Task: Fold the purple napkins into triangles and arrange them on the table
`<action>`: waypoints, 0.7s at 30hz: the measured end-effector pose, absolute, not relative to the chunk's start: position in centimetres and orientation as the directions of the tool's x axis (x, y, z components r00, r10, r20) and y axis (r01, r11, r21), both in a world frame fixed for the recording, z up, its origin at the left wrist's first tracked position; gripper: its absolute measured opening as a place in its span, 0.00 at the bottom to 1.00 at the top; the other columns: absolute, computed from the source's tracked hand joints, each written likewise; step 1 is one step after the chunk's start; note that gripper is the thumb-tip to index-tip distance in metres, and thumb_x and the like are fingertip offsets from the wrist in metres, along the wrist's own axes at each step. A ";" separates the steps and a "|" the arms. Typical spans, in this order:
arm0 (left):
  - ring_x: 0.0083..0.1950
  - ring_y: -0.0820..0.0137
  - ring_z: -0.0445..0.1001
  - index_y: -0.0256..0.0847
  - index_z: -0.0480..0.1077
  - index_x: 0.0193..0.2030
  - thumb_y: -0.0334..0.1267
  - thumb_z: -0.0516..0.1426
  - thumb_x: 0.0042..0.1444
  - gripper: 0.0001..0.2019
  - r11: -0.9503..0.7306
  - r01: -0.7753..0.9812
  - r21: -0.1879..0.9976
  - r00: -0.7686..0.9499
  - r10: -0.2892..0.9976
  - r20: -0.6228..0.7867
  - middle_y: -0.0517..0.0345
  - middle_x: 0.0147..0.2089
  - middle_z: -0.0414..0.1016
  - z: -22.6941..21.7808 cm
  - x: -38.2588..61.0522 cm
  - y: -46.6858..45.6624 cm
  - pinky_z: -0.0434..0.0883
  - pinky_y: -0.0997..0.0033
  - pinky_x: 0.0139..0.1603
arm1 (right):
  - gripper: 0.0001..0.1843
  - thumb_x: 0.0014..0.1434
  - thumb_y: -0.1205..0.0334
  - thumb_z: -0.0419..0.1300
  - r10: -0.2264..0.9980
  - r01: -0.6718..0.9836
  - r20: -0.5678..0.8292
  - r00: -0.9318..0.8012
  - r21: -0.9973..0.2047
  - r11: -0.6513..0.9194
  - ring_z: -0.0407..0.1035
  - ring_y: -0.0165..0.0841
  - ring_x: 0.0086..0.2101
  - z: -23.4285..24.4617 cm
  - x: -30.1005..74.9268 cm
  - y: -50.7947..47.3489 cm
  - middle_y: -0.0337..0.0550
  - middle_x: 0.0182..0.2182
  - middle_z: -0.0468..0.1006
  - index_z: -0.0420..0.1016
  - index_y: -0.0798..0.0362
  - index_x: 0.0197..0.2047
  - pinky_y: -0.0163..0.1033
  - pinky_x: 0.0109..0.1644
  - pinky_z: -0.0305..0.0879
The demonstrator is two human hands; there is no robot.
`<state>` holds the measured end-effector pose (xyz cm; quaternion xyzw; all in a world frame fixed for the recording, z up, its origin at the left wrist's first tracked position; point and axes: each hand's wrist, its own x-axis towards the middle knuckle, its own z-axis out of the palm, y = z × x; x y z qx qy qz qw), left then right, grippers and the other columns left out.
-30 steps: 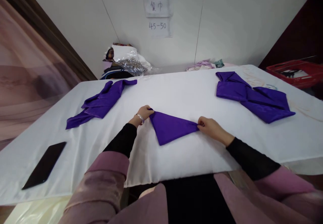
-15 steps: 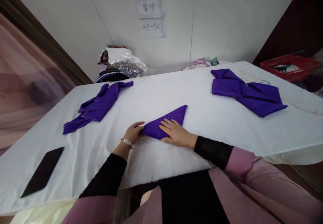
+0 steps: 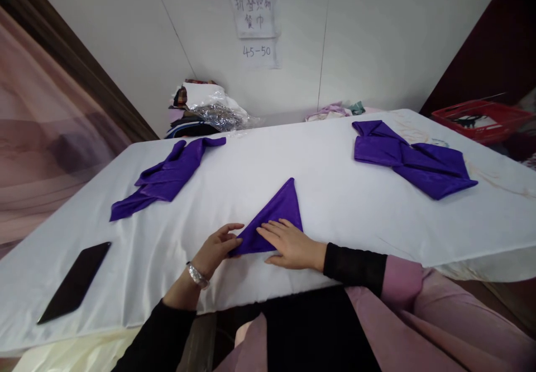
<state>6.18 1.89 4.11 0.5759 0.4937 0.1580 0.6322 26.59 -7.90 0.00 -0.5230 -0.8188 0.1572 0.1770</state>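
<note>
Since half a second ago the folded purple napkin [image 3: 291,207] has turned, its far tip swinging leftward, and its base has slid toward the near edge of the white-covered table [image 3: 326,165]; both hands have come nearer with it. Napkin now lies as a triangle at the middle of the near side, tip pointing away from the person. Left hand [image 3: 215,250]: thumb over the left corner, a fingertip showing below it, corner pinched between; index finger raised clear. Silvery bracelet [image 3: 197,276] on that wrist. Right hand [image 3: 293,247]: palm down, fingers extended and slightly spread, resting on the napkin's lower right part; nothing gripped. A rumpled purple cloth [image 3: 171,172] lies to the left, a loosely folded purple piece [image 3: 419,162] farther right. Dark flat slab [image 3: 75,282] near the left front edge. Red basket [image 3: 489,126] beyond the far right, blurred.
</note>
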 end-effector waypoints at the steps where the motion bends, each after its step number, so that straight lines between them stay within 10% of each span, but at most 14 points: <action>1: 0.24 0.74 0.66 0.39 0.67 0.47 0.43 0.63 0.39 0.26 0.264 0.379 0.887 0.490 0.756 -0.434 0.67 0.22 0.66 4.3 6.2 1.6 0.65 0.73 0.26 | 0.42 0.58 0.47 0.56 0.914 0.801 0.151 -0.377 -0.443 0.403 0.49 0.46 0.62 -0.1 26.1 -8.0 0.58 0.63 0.55 0.45 0.58 0.67 0.53 0.63 0.42; 7: 0.19 0.79 0.59 0.38 0.66 0.51 0.43 0.62 0.43 0.27 0.182 0.373 0.910 0.613 0.687 -0.389 0.70 0.18 0.61 5.2 7.0 -0.8 0.55 0.77 0.21 | 0.32 0.56 0.46 0.58 0.905 0.761 0.319 -0.281 -0.501 0.413 0.64 0.43 0.51 -0.2 24.0 -8.4 0.57 0.51 0.70 0.61 0.60 0.57 0.48 0.56 0.54; 14: 0.23 0.70 0.71 0.38 0.66 0.51 0.52 0.57 0.50 0.26 0.089 0.468 0.879 0.597 0.702 -0.388 0.61 0.22 0.72 5.1 8.0 -0.7 0.66 0.71 0.24 | 0.06 0.56 0.69 0.52 0.925 0.695 0.282 -0.253 -0.612 0.377 0.69 0.33 0.33 -0.9 24.2 -8.8 0.41 0.32 0.77 0.70 0.54 0.35 0.37 0.40 0.59; 21: 0.47 0.63 0.74 0.40 0.74 0.45 0.54 0.49 0.57 0.22 -0.176 0.314 0.933 0.729 0.674 -0.118 0.52 0.43 0.78 2.6 9.6 1.1 0.67 0.61 0.53 | 0.07 0.55 0.67 0.52 0.961 0.562 0.124 -0.248 -0.790 0.247 0.65 0.30 0.28 0.2 25.6 -9.5 0.38 0.27 0.74 0.71 0.53 0.31 0.35 0.34 0.59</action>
